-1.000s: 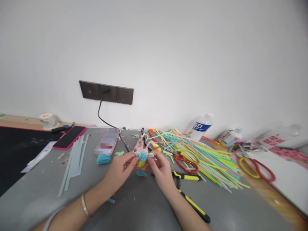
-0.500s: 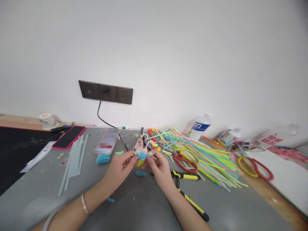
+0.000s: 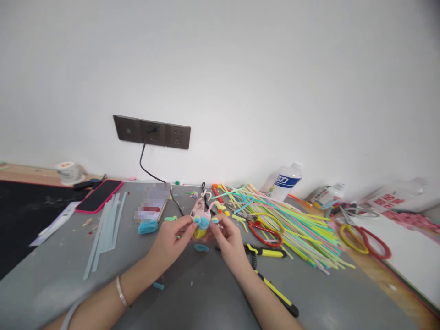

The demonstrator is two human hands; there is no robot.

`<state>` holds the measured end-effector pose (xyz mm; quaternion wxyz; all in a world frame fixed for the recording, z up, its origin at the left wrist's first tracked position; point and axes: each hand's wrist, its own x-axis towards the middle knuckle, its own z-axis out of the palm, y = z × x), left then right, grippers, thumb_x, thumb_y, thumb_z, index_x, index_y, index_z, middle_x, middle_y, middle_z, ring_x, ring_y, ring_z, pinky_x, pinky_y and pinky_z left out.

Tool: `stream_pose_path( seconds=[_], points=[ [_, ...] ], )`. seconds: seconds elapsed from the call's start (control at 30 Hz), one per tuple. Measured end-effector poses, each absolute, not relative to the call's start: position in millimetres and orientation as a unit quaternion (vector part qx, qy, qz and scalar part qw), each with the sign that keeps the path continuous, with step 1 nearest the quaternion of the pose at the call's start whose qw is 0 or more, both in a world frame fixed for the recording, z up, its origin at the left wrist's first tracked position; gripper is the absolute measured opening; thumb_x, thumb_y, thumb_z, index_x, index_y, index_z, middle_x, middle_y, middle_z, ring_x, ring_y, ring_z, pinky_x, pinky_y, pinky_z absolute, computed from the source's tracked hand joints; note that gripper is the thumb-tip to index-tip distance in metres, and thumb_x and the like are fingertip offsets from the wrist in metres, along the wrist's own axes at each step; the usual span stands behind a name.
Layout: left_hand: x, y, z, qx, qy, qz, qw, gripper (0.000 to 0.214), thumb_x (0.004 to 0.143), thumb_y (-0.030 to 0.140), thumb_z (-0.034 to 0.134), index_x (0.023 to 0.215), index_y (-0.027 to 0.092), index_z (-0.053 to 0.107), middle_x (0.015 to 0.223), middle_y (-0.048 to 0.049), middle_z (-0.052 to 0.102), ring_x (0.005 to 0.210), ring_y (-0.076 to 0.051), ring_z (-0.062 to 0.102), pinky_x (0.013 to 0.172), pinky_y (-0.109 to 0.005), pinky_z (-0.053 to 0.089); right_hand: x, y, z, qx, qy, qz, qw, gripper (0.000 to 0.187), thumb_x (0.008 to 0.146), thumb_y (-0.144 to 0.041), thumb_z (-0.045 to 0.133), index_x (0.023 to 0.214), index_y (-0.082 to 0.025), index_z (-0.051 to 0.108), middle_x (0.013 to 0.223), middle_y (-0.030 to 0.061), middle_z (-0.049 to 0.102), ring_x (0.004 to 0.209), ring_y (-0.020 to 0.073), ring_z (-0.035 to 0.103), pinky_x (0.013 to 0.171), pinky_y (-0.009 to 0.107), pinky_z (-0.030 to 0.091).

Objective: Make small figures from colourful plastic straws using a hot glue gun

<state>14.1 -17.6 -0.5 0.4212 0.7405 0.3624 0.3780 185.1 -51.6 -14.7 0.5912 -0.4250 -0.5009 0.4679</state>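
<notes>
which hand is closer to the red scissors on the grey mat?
Right. The right hand sits just left of the red scissors, apart from them; the left hand is farther left, beyond the pipe-cleaner figure that both hands pinch.

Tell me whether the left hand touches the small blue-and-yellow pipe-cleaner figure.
Touching. In the head view the left hand pinches the figure, with no gap showing.

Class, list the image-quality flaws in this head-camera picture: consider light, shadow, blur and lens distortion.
Head view: light is soft and even, with faint shadows under the left hand and right hand holding the craft figure; the wide lens bows the table edges; the bottles at far right are smeared; a pixelated patch covers one phone; the top right corner darkens.
</notes>
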Motion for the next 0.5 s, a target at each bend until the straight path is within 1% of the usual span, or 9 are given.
stream_pose_path(
  seconds=[0.17, 0.33, 0.5],
  points=[
    [14.2, -17.8, -0.2, 0.744, 0.357, 0.383, 0.416, 0.034, 0.097, 0.042, 0.045, 0.072, 0.019, 0.052, 0.062, 0.0014, 0.058, 0.061, -0.016, 0.067, 0.059, -0.022, 0.052, 184.9, -51.9, -13.2, -0.43, -0.498, 0.47, 0.589, 0.037, 0.083, -0.056, 0.066, 0.079, -0.023, 0.049, 0.06, -0.0044, 0.062, 0.048, 0.0151, 0.062, 0.05, 0.026, 0.053],
    [13.6, -17.1, -1.5, 0.754, 0.36, 0.38, 0.397, 0.035, 0.097, 0.041, 0.044, 0.071, 0.019, 0.051, 0.061, 0.0017, 0.057, 0.06, -0.015, 0.066, 0.058, -0.021, 0.05, 184.2, -51.5, -10.0, -0.434, -0.504, 0.456, 0.591, 0.04, 0.081, -0.059, 0.067, 0.077, -0.022, 0.051, 0.058, -0.0051, 0.06, 0.046, 0.0133, 0.059, 0.051, 0.025, 0.052],
    [13.1, -16.5, -1.5, 0.754, 0.355, 0.381, 0.4, 0.034, 0.098, 0.04, 0.044, 0.071, 0.019, 0.051, 0.061, 0.0016, 0.057, 0.06, -0.015, 0.066, 0.058, -0.021, 0.05, 184.0, -50.9, -10.7, -0.429, -0.504, 0.457, 0.595, 0.039, 0.083, -0.057, 0.067, 0.077, -0.022, 0.05, 0.058, -0.0052, 0.06, 0.046, 0.0127, 0.059, 0.05, 0.025, 0.052]
  ],
)
